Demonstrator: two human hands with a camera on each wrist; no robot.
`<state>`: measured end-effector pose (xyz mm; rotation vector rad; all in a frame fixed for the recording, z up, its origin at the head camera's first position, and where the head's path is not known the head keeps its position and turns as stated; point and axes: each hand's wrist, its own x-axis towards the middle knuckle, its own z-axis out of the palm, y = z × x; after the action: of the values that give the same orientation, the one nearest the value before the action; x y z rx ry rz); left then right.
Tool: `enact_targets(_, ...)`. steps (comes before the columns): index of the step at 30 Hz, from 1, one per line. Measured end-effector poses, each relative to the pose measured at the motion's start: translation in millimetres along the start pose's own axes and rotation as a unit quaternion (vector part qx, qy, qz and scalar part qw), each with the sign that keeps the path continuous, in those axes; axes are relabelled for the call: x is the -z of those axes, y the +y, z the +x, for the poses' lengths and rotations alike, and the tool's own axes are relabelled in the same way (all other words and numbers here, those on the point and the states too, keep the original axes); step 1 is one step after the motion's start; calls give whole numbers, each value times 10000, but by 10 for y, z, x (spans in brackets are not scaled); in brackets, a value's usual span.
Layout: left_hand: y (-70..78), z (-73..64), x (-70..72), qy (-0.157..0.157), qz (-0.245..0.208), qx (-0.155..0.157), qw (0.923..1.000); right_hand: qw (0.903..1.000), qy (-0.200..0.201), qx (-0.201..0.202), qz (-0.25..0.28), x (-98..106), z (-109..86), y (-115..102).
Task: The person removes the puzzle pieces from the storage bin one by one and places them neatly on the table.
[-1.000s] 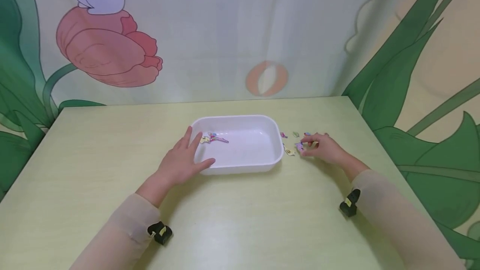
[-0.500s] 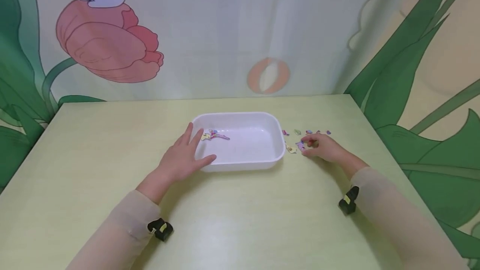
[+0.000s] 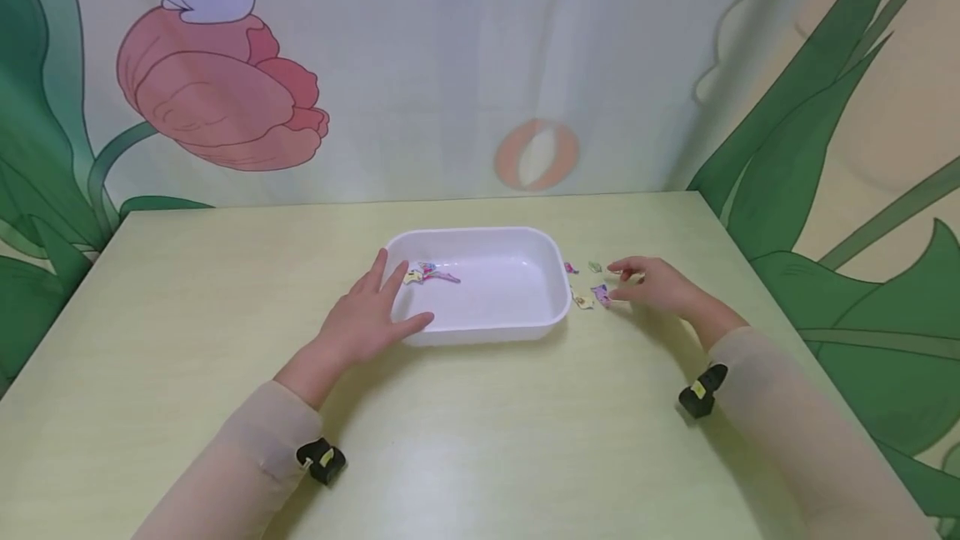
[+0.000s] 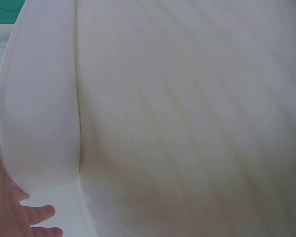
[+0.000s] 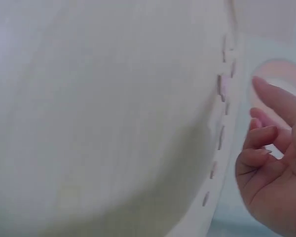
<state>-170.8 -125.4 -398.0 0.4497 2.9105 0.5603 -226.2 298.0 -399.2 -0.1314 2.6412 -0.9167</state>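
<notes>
My left hand [image 3: 365,317] rests with spread fingers on the left end of a white plastic tray [image 3: 480,334]; the left wrist view shows the hand [image 4: 7,202] against the tray's wall [image 4: 39,113]. Inside the tray lie a small yellow flat piece [image 3: 413,277] and a pink and purple one [image 3: 442,276]. My right hand [image 3: 658,286] hovers just right of a small purple flat piece [image 3: 601,295], thumb and index finger apart. In the right wrist view nothing shows between the fingertips, and the other fingers of that hand [image 5: 281,168] bend loosely.
Beside the tray's right end lie a yellow piece [image 3: 582,301], a pink piece [image 3: 571,267] and a green piece [image 3: 595,267]. The right wrist view shows several flat pieces [image 5: 222,88] in a line on the table. A printed curtain [image 3: 420,107] hangs behind the table [image 3: 465,440].
My right hand has drawn back slightly from the purple piece, and its fingertips have moved up and right. The purple piece stays on the table. My left hand has kept its place on the tray.
</notes>
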Motion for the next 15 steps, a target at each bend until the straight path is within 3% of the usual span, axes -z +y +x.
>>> enact_targets(3, 8, 2, 5, -35, 37, 12, 10000, 9986, 365, 263, 273, 5, -9, -146)
enact_targets(7, 10, -10, 23, -87, 62, 82, 9999, 9901, 686, 751, 969, -106, 19, -518)
enact_targets(11, 27, -11, 33, -97, 47, 38, 9999, 9816, 526, 1204, 1383, -269, 91, -874)
enact_targets(15, 30, -11, 41, -71, 69, -6, 10000, 9787, 210, 1481, 1410, -425, 228, -1118)
